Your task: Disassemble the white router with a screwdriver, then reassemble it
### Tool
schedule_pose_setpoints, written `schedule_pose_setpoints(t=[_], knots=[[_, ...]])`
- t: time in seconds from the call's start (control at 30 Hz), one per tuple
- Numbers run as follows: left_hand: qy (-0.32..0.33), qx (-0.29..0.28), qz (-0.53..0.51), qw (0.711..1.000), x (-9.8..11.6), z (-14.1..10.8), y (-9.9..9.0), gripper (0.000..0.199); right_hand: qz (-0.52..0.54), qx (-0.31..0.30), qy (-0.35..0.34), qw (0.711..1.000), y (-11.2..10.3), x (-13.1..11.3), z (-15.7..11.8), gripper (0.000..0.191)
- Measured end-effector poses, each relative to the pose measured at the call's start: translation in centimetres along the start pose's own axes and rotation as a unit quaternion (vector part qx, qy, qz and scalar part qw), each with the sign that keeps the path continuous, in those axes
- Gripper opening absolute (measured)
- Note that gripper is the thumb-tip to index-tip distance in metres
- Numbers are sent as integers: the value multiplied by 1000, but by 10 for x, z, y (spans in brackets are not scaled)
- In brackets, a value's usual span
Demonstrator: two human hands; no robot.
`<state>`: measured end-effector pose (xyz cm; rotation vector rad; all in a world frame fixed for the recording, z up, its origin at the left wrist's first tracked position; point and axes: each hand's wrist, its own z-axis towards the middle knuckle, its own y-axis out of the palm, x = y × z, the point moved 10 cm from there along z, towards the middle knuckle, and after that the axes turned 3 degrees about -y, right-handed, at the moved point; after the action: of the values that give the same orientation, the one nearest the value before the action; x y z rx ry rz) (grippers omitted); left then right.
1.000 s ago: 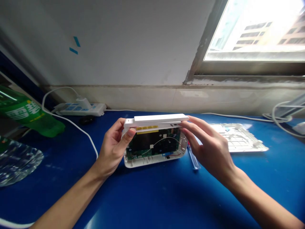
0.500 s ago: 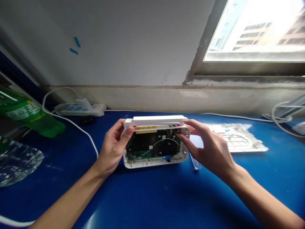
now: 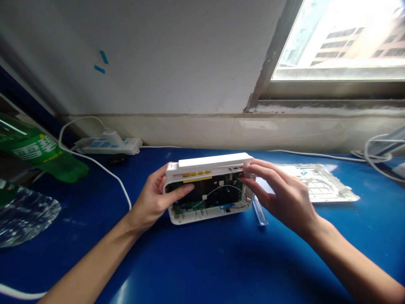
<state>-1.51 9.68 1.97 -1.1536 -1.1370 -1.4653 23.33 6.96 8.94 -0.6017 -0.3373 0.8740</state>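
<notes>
Between my hands is an opened white router [image 3: 186, 217], tilted so that its inside faces me. Its circuit board [image 3: 202, 192] carries a dark cover, a thin white wire and a row of yellow ports [image 3: 196, 174] near the top edge. My left hand [image 3: 156, 192] grips the left end, its thumb lying over the board. At the right end, my right hand [image 3: 281, 190] holds the casing by the upper corner, with thumb and fingertips pinched near the port side. Its fingertips partly hide that corner.
A white slotted cover [image 3: 332, 183] lies on the blue table [image 3: 221, 261] at the right, beside a clear plastic strip [image 3: 260, 213]. Green [image 3: 47, 152] and clear bottles [image 3: 25, 215] lie at the left. A power strip [image 3: 126, 145] with a plugged-in charger sits against the wall.
The router has tilted, its right end rising slightly. My left thumb has moved from the top edge down onto the board. My right hand keeps its hold at the corner.
</notes>
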Motion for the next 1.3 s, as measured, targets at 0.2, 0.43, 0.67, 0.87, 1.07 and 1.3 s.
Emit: schedule_pose_setpoints(t=[0.2,0.43,0.67,0.87,1.07,1.3], knots=[[20,0,-7,1000,7,-1,5,29,0,-6,-5,1000,-2,-1,3,35],[-131,-3,-142,981,-11,-8,20,33,39,-51,77,995,14,15,2,27],[-253,63,-235,936,-42,-8,13,34,39,-60,101,992,18,18,2,24],[-241,73,-226,941,-41,-5,6,38,188,-254,15,949,37,-10,-5,21],[-227,79,-210,948,-38,-4,1,37,93,-273,-42,957,34,-17,0,31],[-263,74,-210,939,-45,-4,4,32,-4,-316,-176,932,43,-48,15,33]])
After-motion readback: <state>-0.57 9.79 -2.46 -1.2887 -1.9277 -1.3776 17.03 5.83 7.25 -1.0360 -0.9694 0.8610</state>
